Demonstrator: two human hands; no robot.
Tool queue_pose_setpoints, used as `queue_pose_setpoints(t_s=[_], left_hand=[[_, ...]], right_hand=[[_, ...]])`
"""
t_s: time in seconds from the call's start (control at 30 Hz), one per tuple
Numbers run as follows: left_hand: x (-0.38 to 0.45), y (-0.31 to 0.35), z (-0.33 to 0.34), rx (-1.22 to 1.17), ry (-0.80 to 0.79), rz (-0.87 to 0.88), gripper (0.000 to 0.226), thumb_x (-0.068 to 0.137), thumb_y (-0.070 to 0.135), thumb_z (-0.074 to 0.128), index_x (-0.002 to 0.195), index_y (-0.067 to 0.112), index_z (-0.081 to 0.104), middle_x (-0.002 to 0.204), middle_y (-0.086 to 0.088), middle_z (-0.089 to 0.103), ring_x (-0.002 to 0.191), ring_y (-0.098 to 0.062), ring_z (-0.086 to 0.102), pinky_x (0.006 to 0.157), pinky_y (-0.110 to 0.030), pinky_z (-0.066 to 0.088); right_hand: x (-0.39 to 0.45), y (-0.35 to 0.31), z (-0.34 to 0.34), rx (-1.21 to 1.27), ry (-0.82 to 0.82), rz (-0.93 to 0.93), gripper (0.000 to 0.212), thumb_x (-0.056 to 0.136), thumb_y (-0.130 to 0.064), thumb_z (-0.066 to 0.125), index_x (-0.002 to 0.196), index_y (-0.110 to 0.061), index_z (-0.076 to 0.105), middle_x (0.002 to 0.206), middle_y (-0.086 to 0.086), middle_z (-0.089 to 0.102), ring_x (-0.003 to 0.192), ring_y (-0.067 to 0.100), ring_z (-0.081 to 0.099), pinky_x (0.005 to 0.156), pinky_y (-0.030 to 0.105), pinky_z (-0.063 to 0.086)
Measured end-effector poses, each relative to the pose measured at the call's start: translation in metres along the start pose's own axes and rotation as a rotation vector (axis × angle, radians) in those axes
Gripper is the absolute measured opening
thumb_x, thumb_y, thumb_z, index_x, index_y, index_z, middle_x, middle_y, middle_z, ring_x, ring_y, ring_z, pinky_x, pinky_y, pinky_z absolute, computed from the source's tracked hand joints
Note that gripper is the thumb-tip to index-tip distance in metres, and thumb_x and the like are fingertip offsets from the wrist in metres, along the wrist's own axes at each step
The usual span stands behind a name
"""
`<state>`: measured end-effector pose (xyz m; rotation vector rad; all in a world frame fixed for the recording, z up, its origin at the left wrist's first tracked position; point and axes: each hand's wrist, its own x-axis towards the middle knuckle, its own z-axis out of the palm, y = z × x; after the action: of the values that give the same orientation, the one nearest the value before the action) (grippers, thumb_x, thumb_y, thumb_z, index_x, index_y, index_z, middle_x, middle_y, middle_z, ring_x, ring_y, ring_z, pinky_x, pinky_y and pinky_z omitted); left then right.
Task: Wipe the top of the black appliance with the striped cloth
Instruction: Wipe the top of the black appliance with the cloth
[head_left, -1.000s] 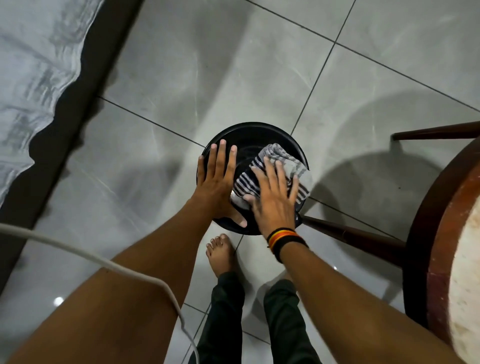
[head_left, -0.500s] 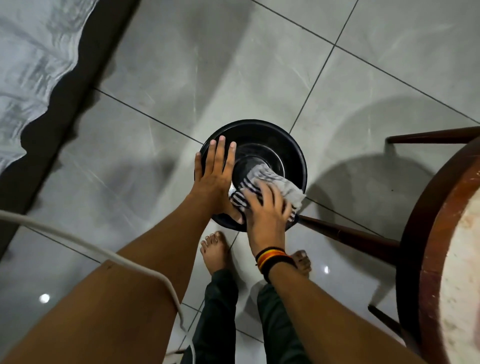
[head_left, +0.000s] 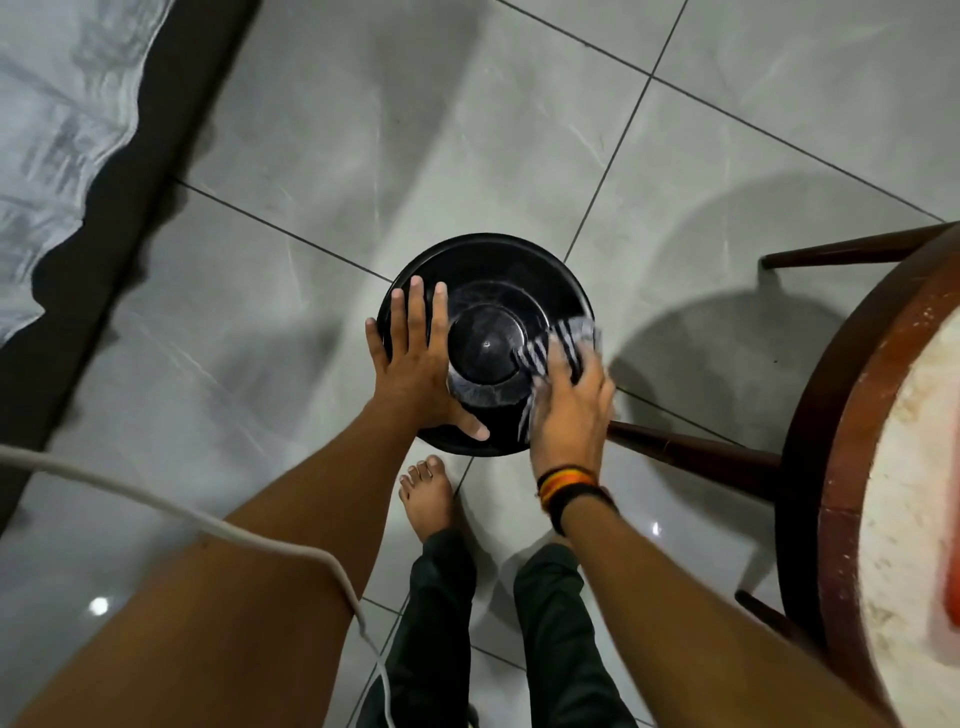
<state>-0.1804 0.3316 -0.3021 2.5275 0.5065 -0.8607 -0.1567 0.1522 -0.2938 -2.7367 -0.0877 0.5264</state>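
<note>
The black appliance is round and stands on the tiled floor; I see its top from above, with a raised round centre. My left hand lies flat on the left part of the top, fingers spread. My right hand presses the striped cloth against the right edge of the top. The cloth is grey and white, blurred by motion, and partly hidden under my fingers. A coloured band sits on my right wrist.
A round dark wooden table stands close on the right, one leg running just behind my right hand. A white cable crosses my left arm. A bed with grey sheet lies at the left. My bare foot is below the appliance.
My right hand has swept the cloth from the near middle of the top to its right edge, uncovering the raised centre. My left hand has stayed flat on the left side.
</note>
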Motion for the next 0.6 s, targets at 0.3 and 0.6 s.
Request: queue_pose_setpoints(t_s=[0.3,0.6], left_hand=[[0.007,0.002,0.004,0.044,-0.002,-0.04,0.18,0.04,0.071,0.095,0.16,0.017,-0.029,0.167,-0.015,-0.037,0.154,-0.039,-0.034,0.121,-0.069,-0.012],[-0.002,0.012,-0.025,0.02,-0.084,-0.048,0.14,0.079,0.039,0.087,0.162,0.013,-0.023,0.169,-0.018,-0.03,0.157,-0.037,-0.028,0.124,-0.065,-0.008]], right_hand=[[-0.085,-0.045,0.024,0.353,-0.094,0.291,0.059,0.081,0.007,0.069,0.134,-0.012,0.051,0.144,0.01,0.037,0.135,0.024,0.042,0.116,0.04,0.042],[-0.082,-0.042,-0.015,0.655,-0.172,0.281,0.032,0.087,0.001,0.066,0.111,-0.019,0.062,0.128,0.002,0.049,0.118,0.02,0.057,0.103,0.021,0.046]])
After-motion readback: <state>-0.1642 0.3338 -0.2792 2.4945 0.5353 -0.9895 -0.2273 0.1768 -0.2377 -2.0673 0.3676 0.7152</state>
